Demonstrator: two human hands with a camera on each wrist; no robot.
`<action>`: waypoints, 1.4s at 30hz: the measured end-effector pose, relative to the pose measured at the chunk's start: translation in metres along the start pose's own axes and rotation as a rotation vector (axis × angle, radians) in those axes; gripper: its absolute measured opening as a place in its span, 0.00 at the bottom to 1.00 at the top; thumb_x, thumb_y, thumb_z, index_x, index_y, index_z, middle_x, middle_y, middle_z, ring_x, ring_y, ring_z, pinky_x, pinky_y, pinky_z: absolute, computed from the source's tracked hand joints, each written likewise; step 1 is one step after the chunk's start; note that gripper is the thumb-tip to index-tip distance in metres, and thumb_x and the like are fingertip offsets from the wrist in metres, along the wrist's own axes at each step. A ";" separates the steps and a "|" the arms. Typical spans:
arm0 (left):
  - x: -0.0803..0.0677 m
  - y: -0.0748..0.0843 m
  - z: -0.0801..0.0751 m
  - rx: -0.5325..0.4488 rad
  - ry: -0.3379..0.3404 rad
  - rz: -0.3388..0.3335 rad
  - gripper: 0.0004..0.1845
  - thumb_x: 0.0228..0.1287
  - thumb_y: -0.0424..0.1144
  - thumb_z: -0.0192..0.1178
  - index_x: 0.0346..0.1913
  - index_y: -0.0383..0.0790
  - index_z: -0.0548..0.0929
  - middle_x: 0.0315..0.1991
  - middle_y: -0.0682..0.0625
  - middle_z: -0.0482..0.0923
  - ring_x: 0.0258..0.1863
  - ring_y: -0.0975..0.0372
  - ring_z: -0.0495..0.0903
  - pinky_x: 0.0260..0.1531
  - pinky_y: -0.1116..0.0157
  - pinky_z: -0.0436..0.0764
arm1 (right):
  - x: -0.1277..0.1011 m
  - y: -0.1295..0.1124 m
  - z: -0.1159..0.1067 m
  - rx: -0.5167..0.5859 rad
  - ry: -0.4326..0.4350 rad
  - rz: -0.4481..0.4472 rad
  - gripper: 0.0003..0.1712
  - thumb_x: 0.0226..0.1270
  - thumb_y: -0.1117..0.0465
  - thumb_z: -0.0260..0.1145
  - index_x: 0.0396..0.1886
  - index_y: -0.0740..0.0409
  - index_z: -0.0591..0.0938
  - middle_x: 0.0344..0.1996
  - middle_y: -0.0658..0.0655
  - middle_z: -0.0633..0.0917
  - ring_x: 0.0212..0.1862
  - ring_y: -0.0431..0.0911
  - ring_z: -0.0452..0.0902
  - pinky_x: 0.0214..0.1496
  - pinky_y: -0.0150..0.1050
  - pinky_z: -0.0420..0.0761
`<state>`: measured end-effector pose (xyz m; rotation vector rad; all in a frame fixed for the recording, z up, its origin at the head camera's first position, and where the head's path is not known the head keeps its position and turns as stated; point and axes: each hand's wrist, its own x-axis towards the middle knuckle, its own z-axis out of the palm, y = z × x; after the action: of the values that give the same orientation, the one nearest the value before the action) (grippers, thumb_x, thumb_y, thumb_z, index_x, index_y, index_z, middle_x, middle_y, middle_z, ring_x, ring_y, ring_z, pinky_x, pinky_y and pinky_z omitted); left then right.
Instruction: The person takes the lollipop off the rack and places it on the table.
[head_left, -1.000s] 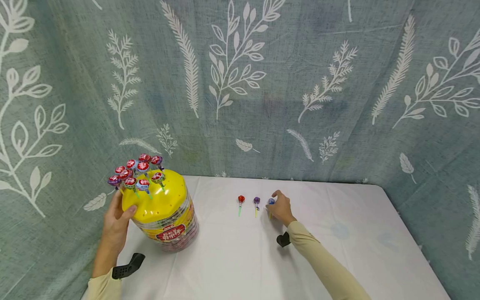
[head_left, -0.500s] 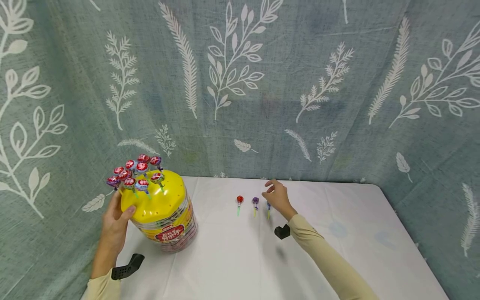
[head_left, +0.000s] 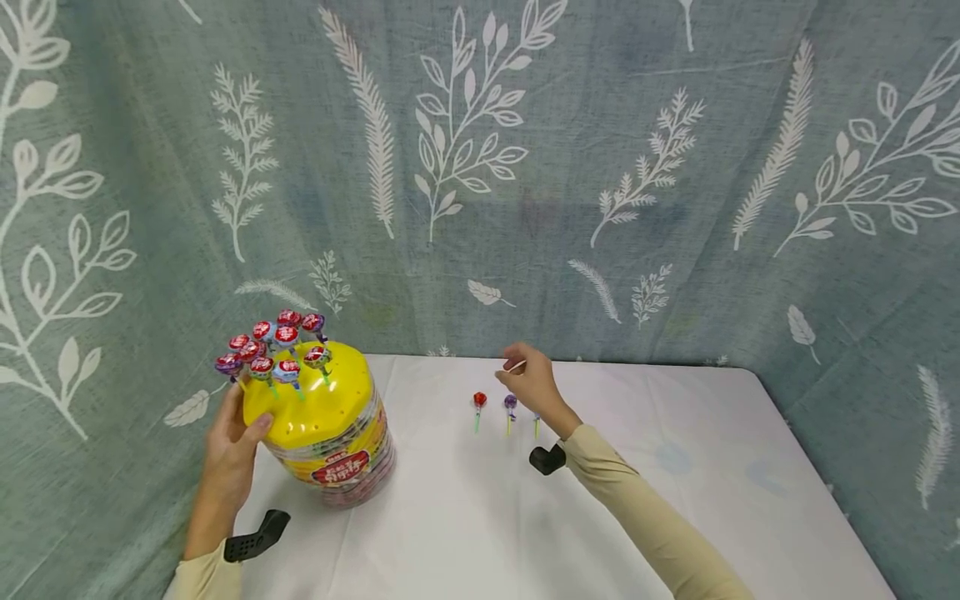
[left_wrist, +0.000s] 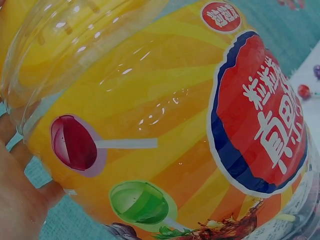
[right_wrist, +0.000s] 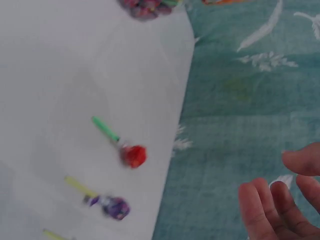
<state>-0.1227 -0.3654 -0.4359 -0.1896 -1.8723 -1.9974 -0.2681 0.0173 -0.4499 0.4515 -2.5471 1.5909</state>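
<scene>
1. Two hands are at work: the left hand [head_left: 234, 446] holds the side of the jar [head_left: 327, 425], fingers and thumb wrapped against its yellow lid [head_left: 315, 398], steadying it upright on the desk [head_left: 465, 517].
2. The right hand [head_left: 528, 385] hangs above the desk, its fingers loosely curled and pinching what looks like a thin pale stick [head_left: 516, 365]; from the wrist view I cannot tell for sure what it has.
3. Three lollipops lie in a row on the desk just below that hand: a red one [head_left: 479, 402], a purple one [head_left: 510, 403] beside it, and a third [head_left: 536, 423] mostly hidden by the wrist.
4. The lid is pierced with holes, and a cluster of wrapped lollipops [head_left: 273, 346] stands in the holes at its far left edge; the near holes are bare.
5. The jar body is clear plastic with a printed label; more sweets show at its base.
6. Judged from this, the step in hand is moving between the jar and the loose row; the next move calls for a neat pinch on a stick, with the jar kept still.
</scene>
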 end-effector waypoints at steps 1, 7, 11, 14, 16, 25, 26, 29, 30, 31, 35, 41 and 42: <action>0.001 0.000 0.000 0.000 0.005 -0.004 0.34 0.66 0.25 0.47 0.74 0.47 0.54 0.69 0.47 0.56 0.62 0.60 0.62 0.55 0.77 0.67 | 0.000 -0.006 0.001 0.011 -0.005 -0.014 0.15 0.56 0.68 0.69 0.44 0.61 0.80 0.33 0.60 0.82 0.34 0.50 0.80 0.34 0.40 0.80; 0.002 0.002 -0.001 0.020 0.017 -0.014 0.35 0.66 0.25 0.48 0.74 0.48 0.54 0.69 0.48 0.56 0.61 0.61 0.62 0.55 0.77 0.67 | -0.003 -0.042 0.008 0.075 -0.042 -0.086 0.15 0.57 0.67 0.69 0.46 0.58 0.79 0.35 0.57 0.82 0.37 0.50 0.80 0.38 0.39 0.80; 0.002 0.003 -0.001 0.030 0.021 -0.020 0.35 0.66 0.26 0.48 0.74 0.49 0.54 0.69 0.48 0.56 0.61 0.61 0.62 0.54 0.78 0.67 | -0.005 -0.063 0.015 0.109 -0.055 -0.137 0.16 0.58 0.66 0.69 0.46 0.57 0.79 0.36 0.59 0.81 0.37 0.48 0.79 0.37 0.38 0.79; 0.000 0.003 -0.002 0.029 0.019 -0.023 0.35 0.67 0.26 0.48 0.74 0.49 0.54 0.70 0.48 0.55 0.62 0.61 0.61 0.54 0.78 0.67 | -0.005 -0.075 0.021 0.141 -0.068 -0.163 0.16 0.58 0.67 0.69 0.46 0.57 0.79 0.37 0.59 0.81 0.37 0.48 0.80 0.37 0.39 0.80; 0.000 0.004 -0.002 0.023 0.011 -0.021 0.35 0.67 0.26 0.47 0.74 0.49 0.53 0.70 0.47 0.54 0.62 0.60 0.60 0.54 0.78 0.67 | -0.006 -0.082 0.025 0.160 -0.076 -0.172 0.16 0.58 0.67 0.69 0.46 0.57 0.79 0.37 0.59 0.81 0.38 0.48 0.80 0.38 0.39 0.80; 0.000 0.005 0.001 0.015 -0.009 -0.015 0.35 0.67 0.26 0.46 0.74 0.48 0.52 0.71 0.47 0.52 0.64 0.60 0.58 0.56 0.77 0.65 | -0.022 -0.137 0.018 0.261 -0.150 -0.250 0.17 0.59 0.72 0.65 0.48 0.67 0.77 0.40 0.67 0.80 0.41 0.57 0.79 0.39 0.38 0.80; 0.000 0.005 0.001 0.014 -0.006 -0.017 0.35 0.67 0.26 0.47 0.74 0.48 0.52 0.71 0.47 0.52 0.64 0.60 0.59 0.56 0.77 0.65 | -0.024 -0.144 0.017 0.269 -0.159 -0.255 0.16 0.59 0.73 0.65 0.48 0.67 0.76 0.40 0.67 0.80 0.41 0.58 0.79 0.39 0.37 0.80; 0.001 0.005 0.004 0.011 -0.008 -0.022 0.34 0.67 0.27 0.47 0.74 0.48 0.52 0.70 0.47 0.52 0.63 0.59 0.58 0.56 0.77 0.65 | -0.026 -0.153 0.018 0.280 -0.168 -0.269 0.16 0.59 0.73 0.65 0.48 0.67 0.76 0.40 0.65 0.80 0.40 0.56 0.79 0.40 0.36 0.79; 0.001 0.005 0.004 0.011 -0.010 -0.024 0.35 0.67 0.27 0.47 0.74 0.48 0.52 0.71 0.46 0.52 0.64 0.59 0.58 0.56 0.77 0.65 | -0.025 -0.153 0.021 0.278 -0.167 -0.275 0.16 0.59 0.72 0.65 0.48 0.66 0.77 0.40 0.64 0.80 0.40 0.55 0.79 0.40 0.36 0.79; 0.002 0.005 0.005 0.009 -0.012 -0.024 0.35 0.67 0.27 0.47 0.74 0.48 0.52 0.71 0.46 0.52 0.64 0.59 0.58 0.57 0.77 0.65 | -0.023 -0.152 0.024 0.278 -0.166 -0.278 0.16 0.59 0.72 0.66 0.48 0.65 0.77 0.41 0.63 0.80 0.40 0.54 0.79 0.40 0.36 0.79; 0.004 0.004 0.007 0.004 -0.019 -0.026 0.35 0.67 0.27 0.47 0.74 0.49 0.51 0.71 0.46 0.51 0.64 0.59 0.58 0.57 0.77 0.65 | -0.016 -0.145 0.038 0.281 -0.169 -0.293 0.18 0.59 0.68 0.67 0.50 0.59 0.77 0.42 0.59 0.81 0.40 0.47 0.80 0.41 0.33 0.79; 0.001 0.002 0.007 -0.016 0.021 -0.031 0.34 0.66 0.28 0.48 0.73 0.47 0.55 0.68 0.47 0.56 0.62 0.60 0.62 0.56 0.76 0.67 | -0.017 -0.153 0.052 0.292 -0.209 -0.335 0.19 0.59 0.67 0.68 0.51 0.57 0.76 0.42 0.53 0.81 0.40 0.40 0.80 0.42 0.30 0.79; 0.000 0.002 0.007 -0.020 0.025 -0.028 0.33 0.66 0.27 0.48 0.73 0.46 0.55 0.67 0.47 0.57 0.61 0.60 0.62 0.55 0.75 0.67 | -0.018 -0.155 0.055 0.292 -0.219 -0.344 0.19 0.59 0.67 0.68 0.51 0.57 0.76 0.42 0.53 0.81 0.40 0.41 0.80 0.42 0.30 0.79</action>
<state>-0.1230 -0.3588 -0.4335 -0.1437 -1.8499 -2.0279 -0.2002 -0.0915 -0.3449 1.0825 -2.2108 1.8609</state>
